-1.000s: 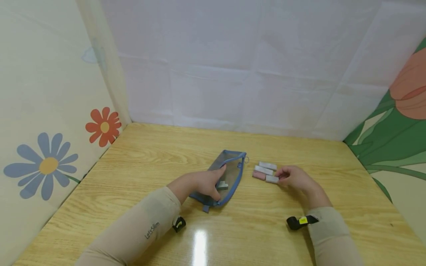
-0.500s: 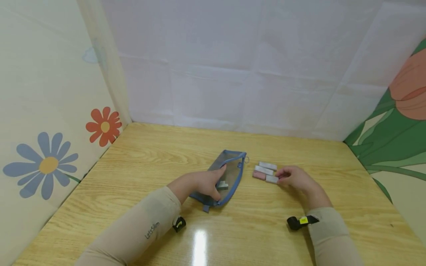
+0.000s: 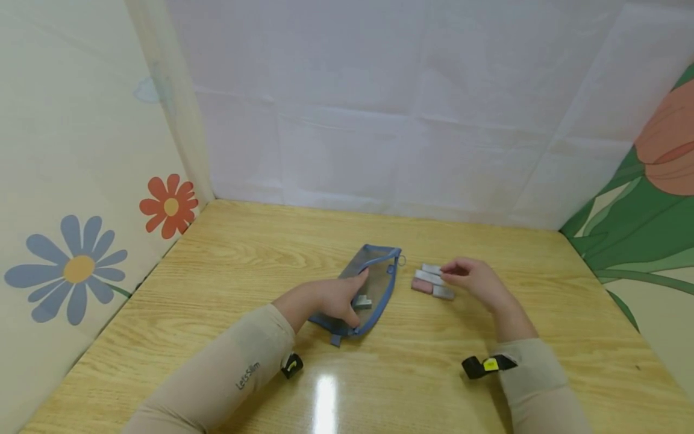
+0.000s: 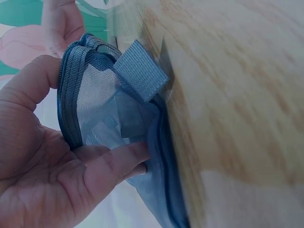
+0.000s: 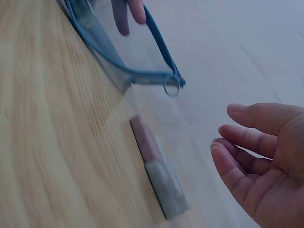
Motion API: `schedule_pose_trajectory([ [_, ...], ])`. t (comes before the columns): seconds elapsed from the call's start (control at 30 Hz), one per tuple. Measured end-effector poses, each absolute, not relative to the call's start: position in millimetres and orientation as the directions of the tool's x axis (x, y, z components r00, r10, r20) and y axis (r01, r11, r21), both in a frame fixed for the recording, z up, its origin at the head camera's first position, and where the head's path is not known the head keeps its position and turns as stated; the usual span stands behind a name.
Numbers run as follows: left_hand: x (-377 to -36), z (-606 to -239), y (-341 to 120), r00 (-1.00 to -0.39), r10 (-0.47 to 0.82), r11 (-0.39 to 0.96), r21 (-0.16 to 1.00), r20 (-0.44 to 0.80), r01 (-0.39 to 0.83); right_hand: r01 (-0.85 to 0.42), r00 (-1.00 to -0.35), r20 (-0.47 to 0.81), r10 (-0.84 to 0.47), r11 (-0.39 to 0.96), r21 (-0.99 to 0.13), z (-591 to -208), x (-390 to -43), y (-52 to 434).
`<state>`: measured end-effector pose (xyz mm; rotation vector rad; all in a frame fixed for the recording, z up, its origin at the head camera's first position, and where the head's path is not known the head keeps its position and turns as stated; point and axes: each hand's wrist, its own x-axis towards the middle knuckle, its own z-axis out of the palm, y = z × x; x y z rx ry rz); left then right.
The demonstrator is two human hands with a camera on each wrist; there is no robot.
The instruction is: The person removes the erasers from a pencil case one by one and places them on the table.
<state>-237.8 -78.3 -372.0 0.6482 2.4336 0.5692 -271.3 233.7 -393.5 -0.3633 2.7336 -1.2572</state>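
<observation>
A mesh pouch with blue zip edging (image 3: pixel 384 299) lies mid-table, its mouth spread. My left hand (image 3: pixel 335 298) holds it at the mouth, thumb at one side of the rim and other fingers by the opposite side. Small pale grey pieces (image 3: pixel 362 302) show inside. To the right sit several small oblong blocks: a pink block (image 3: pixel 422 286), a pale front block (image 3: pixel 443 293) and more pale blocks (image 3: pixel 428 276) behind. My right hand (image 3: pixel 479 283) hovers beside the rear ones, fingertips overlapping them in the head view. In the right wrist view its loosely bent fingers (image 5: pixel 247 138) hold nothing.
The wooden table (image 3: pixel 260 241) runs back to a white cloth backdrop (image 3: pixel 347 120). Flower-printed panels stand at left and right. A metal ring (image 5: pixel 171 86) hangs at the pouch's zip end, and a fabric tab (image 4: pixel 141 70) sticks out at the other.
My right hand has left the front pale block and shifted away from me and slightly left, over the rear blocks. The left hand and the pouch stay as they were.
</observation>
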Motion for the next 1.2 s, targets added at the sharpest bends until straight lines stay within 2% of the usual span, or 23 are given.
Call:
schedule_pose_trajectory([
  [0.27, -238.7, -372.1, -77.5, -0.73, 0.554, 0.793, 0.52, -0.401, 0.317, -0.238, -0.932, 0.031, -0.362, 0.544, -0.804, -386.6, -262.9, 200.7],
  [0.5, -237.9, -370.7, -77.4, -0.73, 0.553, 0.794, 0.519, -0.401, 0.316, -0.321, -0.898, 0.062, -0.436, 0.551, -0.77, -386.7, -256.9, 174.4],
  [0.8, -238.1, -370.1, -77.9, -0.734, 0.55, 0.799, 0.507, -0.4, 0.322, -0.391, -0.834, 0.081, -0.545, 0.482, -0.784, -398.9, -253.5, 143.8],
  [1.2, -239.9, -374.1, -78.8, -0.726, 0.581, 0.77, 0.539, -0.369, 0.342, -0.369, -0.828, 0.03, -0.56, 0.504, -0.781, -412.9, -253.3, 111.3],
])
